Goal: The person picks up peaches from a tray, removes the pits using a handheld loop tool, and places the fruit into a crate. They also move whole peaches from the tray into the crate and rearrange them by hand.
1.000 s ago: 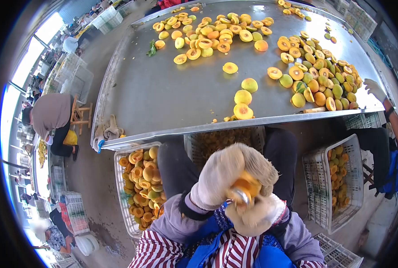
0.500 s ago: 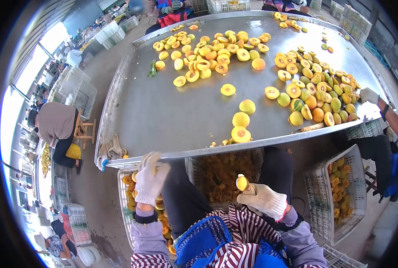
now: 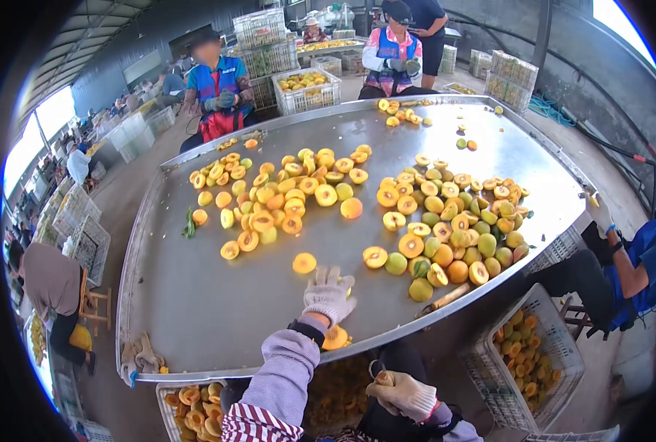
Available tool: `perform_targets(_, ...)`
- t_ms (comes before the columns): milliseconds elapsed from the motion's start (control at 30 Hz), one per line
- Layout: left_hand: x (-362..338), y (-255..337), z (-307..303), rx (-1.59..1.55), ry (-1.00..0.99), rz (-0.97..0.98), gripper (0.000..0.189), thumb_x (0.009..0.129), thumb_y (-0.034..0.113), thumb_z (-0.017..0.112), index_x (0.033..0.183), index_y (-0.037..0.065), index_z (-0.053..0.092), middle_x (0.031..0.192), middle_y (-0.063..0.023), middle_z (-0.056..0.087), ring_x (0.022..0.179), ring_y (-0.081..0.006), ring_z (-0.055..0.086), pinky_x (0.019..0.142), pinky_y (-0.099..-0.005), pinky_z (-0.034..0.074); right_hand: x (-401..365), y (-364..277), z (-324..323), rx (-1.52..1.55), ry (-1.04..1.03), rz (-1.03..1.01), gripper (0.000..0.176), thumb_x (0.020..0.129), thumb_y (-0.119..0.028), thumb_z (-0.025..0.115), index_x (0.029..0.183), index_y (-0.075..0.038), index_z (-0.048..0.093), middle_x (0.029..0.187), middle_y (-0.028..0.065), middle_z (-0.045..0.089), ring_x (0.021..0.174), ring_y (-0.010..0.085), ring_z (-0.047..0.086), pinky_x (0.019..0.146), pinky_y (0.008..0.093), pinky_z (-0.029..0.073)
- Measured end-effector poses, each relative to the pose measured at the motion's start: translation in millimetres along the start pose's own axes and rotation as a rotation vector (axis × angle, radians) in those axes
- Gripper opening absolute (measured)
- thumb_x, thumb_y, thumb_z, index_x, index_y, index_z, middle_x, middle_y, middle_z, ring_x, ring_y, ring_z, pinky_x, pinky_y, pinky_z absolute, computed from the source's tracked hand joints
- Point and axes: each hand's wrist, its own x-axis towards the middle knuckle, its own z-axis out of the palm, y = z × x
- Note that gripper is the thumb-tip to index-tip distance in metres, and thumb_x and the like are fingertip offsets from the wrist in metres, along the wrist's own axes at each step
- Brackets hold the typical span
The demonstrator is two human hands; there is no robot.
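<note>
Gloved in off-white knit, the person's left hand (image 3: pixel 329 295) has moved from the white plastic crate (image 3: pixel 163 405) over the grey metal table (image 3: pixel 195 309), fingers extended beside an orange-yellow halved fruit (image 3: pixel 335 339); any grip underneath cannot be told. Rightward, the gloved right hand (image 3: pixel 403 394) clasps a looped metal tool (image 3: pixel 374 367), its yellow piece gone.

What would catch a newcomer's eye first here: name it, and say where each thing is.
Probably the broad metal table with its bright orange-and-green fruit, a left heap toward the far side and a right heap near the right edge. Next, the gloved left hand, back upward over the table's near part. Then the gloved right hand, below the near edge, with a metal-looped tool.
</note>
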Motion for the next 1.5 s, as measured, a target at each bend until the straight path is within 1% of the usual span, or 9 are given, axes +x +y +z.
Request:
perform_targets(433,-102.9,-83.9,-23.7,-0.299,-0.003,-0.151,0.046,0.085,0.029,0.072,0.129,0.019,0.063,0.126,-0.0087,0.061,0.112,-0.0291,0.061,0.095,-0.0449,0.052,-0.7,7.8,1.0,0.047,-0.052,-0.025,0.027,0.095,-0.029,0.067,0.083,-0.014,0.048,0.059,-0.0051,0.047,0.045,0.0061,0.041,0.042,0.0233,0.031)
perform_targets(533,-123.3,-99.4,-38.2,-1.613,0.195,-0.426,0.048,0.094,0.022,0.068,0.137,0.007,0.053,0.120,-0.0119,0.060,0.096,-0.0221,0.066,0.077,-0.0341,0.058,-9.8,-3.0,7.8,-0.014,-0.032,-0.065,0.027,0.094,-0.029,0.068,0.086,-0.013,0.048,0.062,-0.0043,0.048,0.045,0.0064,0.042,0.043,0.0229,0.033)
perform_targets(633,-163.5,-61.4,-88.0,-2.052,0.241,-0.279,0.051,0.096,0.025,0.067,0.140,0.007,0.049,0.120,-0.0127,0.060,0.096,-0.0238,0.065,0.078,-0.0367,0.058,-7.8,4.8,11.8,-0.091,-0.007,-0.050,0.026,0.093,-0.029,0.068,0.092,-0.011,0.050,0.065,-0.0031,0.050,0.048,0.0071,0.046,0.047,0.0233,0.038)
perform_targets(767,-207.5,-10.5,-112.9,-1.863,0.208,-0.104,0.046,0.094,0.016,0.070,0.136,0.007,0.052,0.120,-0.0140,0.063,0.105,-0.0263,0.065,0.087,-0.0407,0.057,1.9,27.4,24.5,-0.368,0.041,-0.116,0.032,0.093,-0.035,0.068,0.103,-0.008,0.055,0.071,-0.0001,0.057,0.060,0.0093,0.056,0.058,0.0274,0.047)
perform_targets(900,-215.7,26.8,-135.2,-0.671,0.266,0.279,0.043,0.085,0.013,0.075,0.125,0.006,0.060,0.115,-0.0153,0.070,0.104,-0.0288,0.070,0.097,-0.0388,0.052,-22.1,5.2,59.1,-0.513,-0.010,-0.214,0.039,0.095,-0.045,0.063,0.111,-0.010,0.057,0.075,0.0045,0.061,0.069,0.0178,0.063,0.066,0.0343,0.051)
perform_targets(933,-221.2,36.1,-139.0,-0.656,0.222,0.032,0.043,0.083,0.015,0.076,0.122,0.006,0.062,0.110,-0.0168,0.071,0.103,-0.0322,0.070,0.094,-0.0388,0.053,-26.2,1.1,64.2,-0.581,0.045,-0.265,0.040,0.096,-0.045,0.063,0.112,-0.010,0.057,0.076,0.0053,0.062,0.069,0.0184,0.063,0.068,0.0334,0.051)
perform_targets(1033,-216.8,29.0,-118.7,-1.118,0.452,-0.229,0.039,0.090,0.017,0.071,0.124,0.004,0.060,0.113,-0.0144,0.071,0.098,-0.0235,0.071,0.082,-0.0337,0.058,-35.0,-4.1,68.8,-0.621,0.079,-0.295,0.040,0.095,-0.042,0.066,0.114,-0.009,0.058,0.078,0.0076,0.062,0.070,0.0194,0.063,0.071,0.0319,0.050)
perform_targets(1100,-227.4,21.7,-122.0,-1.931,0.194,-0.320,0.047,0.092,0.022,0.073,0.132,0.007,0.055,0.120,-0.0136,0.066,0.101,-0.0217,0.069,0.077,-0.0282,0.058,-54.3,-12.4,76.4,-0.522,0.045,-0.377,0.039,0.095,-0.039,0.069,0.116,-0.008,0.058,0.078,0.0081,0.063,0.070,0.0195,0.064,0.070,0.0321,0.051)
perform_targets(1500,-244.5,43.9,-125.4,-2.066,0.221,-0.378,0.075,0.099,0.065,0.045,0.140,0.003,0.054,0.118,-0.0157,0.066,0.101,-0.0247,0.066,0.086,-0.0360,0.055,-71.3,-20.9,106.1,-0.528,0.164,-0.389,0.029,0.089,-0.026,0.071,0.101,-0.001,0.064,0.071,0.0031,0.060,0.064,0.0094,0.050,0.064,0.0293,0.047)
